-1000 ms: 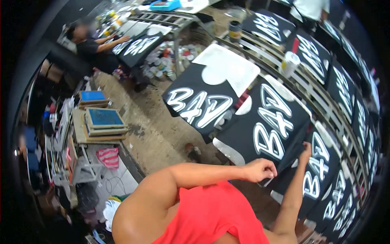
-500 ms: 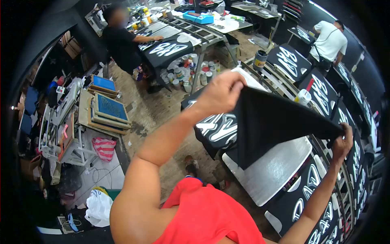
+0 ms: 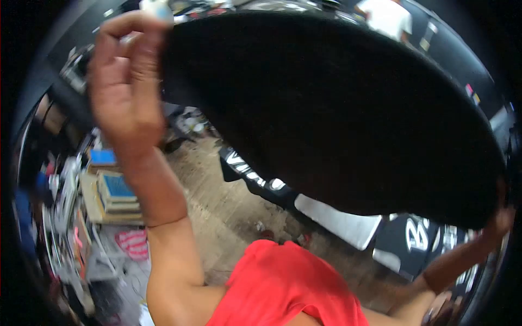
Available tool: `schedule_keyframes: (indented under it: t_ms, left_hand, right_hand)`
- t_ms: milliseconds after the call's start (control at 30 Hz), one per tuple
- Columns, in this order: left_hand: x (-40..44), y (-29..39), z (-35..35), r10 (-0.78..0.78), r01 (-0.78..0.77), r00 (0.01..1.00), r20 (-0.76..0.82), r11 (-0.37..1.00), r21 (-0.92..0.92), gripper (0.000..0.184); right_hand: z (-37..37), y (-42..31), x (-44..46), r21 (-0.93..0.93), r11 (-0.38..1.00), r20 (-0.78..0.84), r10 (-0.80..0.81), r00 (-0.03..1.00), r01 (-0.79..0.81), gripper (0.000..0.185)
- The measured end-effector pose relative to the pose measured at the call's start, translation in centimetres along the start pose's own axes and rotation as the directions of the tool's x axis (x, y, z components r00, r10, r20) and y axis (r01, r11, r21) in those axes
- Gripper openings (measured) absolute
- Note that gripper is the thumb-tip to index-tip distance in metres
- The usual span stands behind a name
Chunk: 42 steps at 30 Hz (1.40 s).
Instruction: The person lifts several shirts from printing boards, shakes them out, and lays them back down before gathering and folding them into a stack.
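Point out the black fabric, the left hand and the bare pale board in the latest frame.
Black fabric [image 3: 337,117]: head view, middle of the raised panel.
Left hand [image 3: 128,89]: head view, middle of the hand.
Bare pale board [image 3: 342,221]: head view, exposed top surface.

Head-mounted view, taken from the wearer's eye level and directed forward and steeply down. The wearer's red garment [image 3: 288,288] is seen from above at the lower edge. A wide, curved field is framed by dark corners. Its upper half is largely blocked at close range by black cloth [image 3: 337,114]; the floor [image 3: 204,171] is viewed farther off.
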<state>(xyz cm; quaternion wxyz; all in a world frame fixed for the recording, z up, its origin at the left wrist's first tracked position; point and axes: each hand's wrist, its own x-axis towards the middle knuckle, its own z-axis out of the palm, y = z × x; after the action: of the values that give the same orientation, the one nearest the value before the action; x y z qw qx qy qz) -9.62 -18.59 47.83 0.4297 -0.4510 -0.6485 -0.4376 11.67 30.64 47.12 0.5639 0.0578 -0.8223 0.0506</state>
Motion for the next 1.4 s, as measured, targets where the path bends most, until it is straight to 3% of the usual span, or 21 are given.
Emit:
schedule_keyframes:
  t_ms: [33, 100, 200, 267, 333, 400, 433, 467, 500, 533, 567, 600, 633, 667, 733, 800, 900, 1000, 1200, 1267, 1400]
  left_hand:
    - [0.9, -1.3, -0.5, 0.032, -0.033, 0.997, 0.067, 0.999, 0.022, 0.016]
    - [2.2, -4.9, -0.1, -0.122, 0.107, 0.983, 0.137, 0.988, 0.110, 0.018]
    - [3.0, -10.2, 4.8, -0.178, 0.126, 0.924, 0.337, 0.977, 0.172, 0.020]
    - [2.0, -13.5, 8.8, -0.156, 0.044, 0.882, 0.444, 0.967, 0.253, 0.016]
    - [1.0, -14.9, 12.4, -0.103, -0.012, 0.911, 0.400, 0.961, 0.276, 0.018]
    - [1.1, -16.0, 14.3, -0.060, -0.028, 0.951, 0.303, 0.961, 0.276, 0.020]
    - [1.5, -16.4, 14.4, -0.079, 0.011, 0.966, 0.246, 0.963, 0.268, 0.020]
    - [2.1, -16.0, 14.3, -0.102, 0.050, 0.977, 0.188, 0.965, 0.259, 0.021]
    - [3.1, -15.7, 13.6, -0.003, -0.027, 0.989, 0.150, 0.979, 0.201, 0.027]
    - [2.9, -15.4, 12.2, -0.188, 0.157, 0.964, 0.187, 0.973, 0.172, 0.029]
    - [3.1, -14.8, 10.9, -0.088, 0.056, 0.984, 0.156, 0.979, 0.198, 0.027]
    - [3.6, -14.9, 9.3, 0.030, -0.064, 0.991, 0.134, 0.965, 0.253, 0.027]
    - [2.9, -13.6, 7.6, -0.022, 0.013, 0.991, 0.135, 0.998, 0.069, 0.027]
    - [2.3, -12.6, 6.2, 0.061, -0.060, 0.993, 0.098, 0.998, -0.014, 0.025]
    - [0.2, -9.3, 2.9, 0.014, 0.008, 0.984, 0.175, 0.992, -0.125, 0.026]
    - [-3.5, -8.5, 0.0, -0.218, 0.316, 0.923, 0.316, 0.899, -0.303, 0.019]
    - [-8.6, -6.8, -1.7, -0.164, 0.498, 0.760, 0.628, 0.768, -0.403, 0.012]
    - [-12.0, -6.1, -2.4, -0.160, 0.485, 0.570, 0.806, 0.857, -0.173, 0.011]
    - [-19.4, -5.4, -4.4, -0.144, 0.654, 0.210, 0.967, 0.756, -0.029, 0.019]
    - [-21.5, -5.5, -5.2, -0.115, 0.679, 0.089, 0.989, 0.734, 0.024, 0.018]
    - [-25.0, -5.8, -5.8, -0.075, 0.725, -0.021, 0.997, 0.685, 0.067, 0.016]
  right_hand:
    - [-0.4, 1.6, 0.5, -0.073, 0.997, 0.020, 0.035, 0.999, -0.033, 0.034]
    - [-2.2, 6.3, -0.6, -0.082, 0.959, 0.502, 0.276, 0.820, -0.272, 0.031]
    - [2.7, 2.4, 0.1, -0.107, 0.841, 0.587, 0.484, 0.649, -0.530, 0.032]
    - [5.7, 4.8, -1.2, -0.179, 0.908, 0.701, 0.388, 0.598, -0.379, 0.032]
    - [8.4, 6.5, -2.2, -0.328, 0.893, 0.650, 0.449, 0.613, -0.307, 0.032]
    - [9.7, 8.4, -3.0, -0.295, 0.913, 0.378, 0.382, 0.843, -0.281, 0.031]
    - [9.0, 8.3, -2.8, -0.165, 0.890, 0.282, 0.456, 0.844, -0.425, 0.028]
    - [7.8, 7.8, -1.9, -0.255, 0.863, 0.223, 0.490, 0.843, -0.435, 0.027]
    - [6.3, 7.3, -1.4, -0.212, 0.900, 0.180, 0.418, 0.890, -0.380, 0.028]
    - [4.7, 6.8, -0.9, -0.170, 0.932, 0.134, 0.344, 0.929, -0.320, 0.029]
    - [2.9, 4.5, -0.4, -0.209, 0.939, 0.077, 0.295, 0.952, -0.274, 0.027]
    - [1.0, 1.5, -0.3, -0.250, 0.942, 0.022, 0.239, 0.971, -0.226, 0.025]
    - [-0.7, -1.1, -0.4, -0.353, 0.902, -0.004, 0.262, 0.965, -0.247, 0.024]
    - [-2.2, -3.4, -0.9, -0.450, 0.853, -0.031, 0.281, 0.959, -0.264, 0.024]
    - [-5.2, -7.5, -3.4, -0.360, 0.839, 0.045, 0.452, 0.891, -0.407, 0.025]
    - [-6.4, -11.6, -6.4, -0.359, 0.902, 0.168, 0.318, 0.933, -0.242, 0.017]
    - [-6.4, -15.4, -11.5, -0.232, 0.843, 0.355, 0.538, 0.764, -0.485, 0.021]
    - [-4.2, -17.7, -16.2, -0.131, 0.773, 0.436, 0.607, 0.664, -0.620, 0.027]
    - [-4.1, -21.7, -24.7, -0.301, 0.535, 0.569, 0.765, 0.301, -0.790, 0.022]
    - [-4.7, -22.7, -26.8, -0.328, 0.530, 0.622, 0.744, 0.244, -0.782, 0.021]
    - [-5.3, -24.4, -28.5, -0.371, 0.496, 0.678, 0.722, 0.136, -0.785, 0.015]
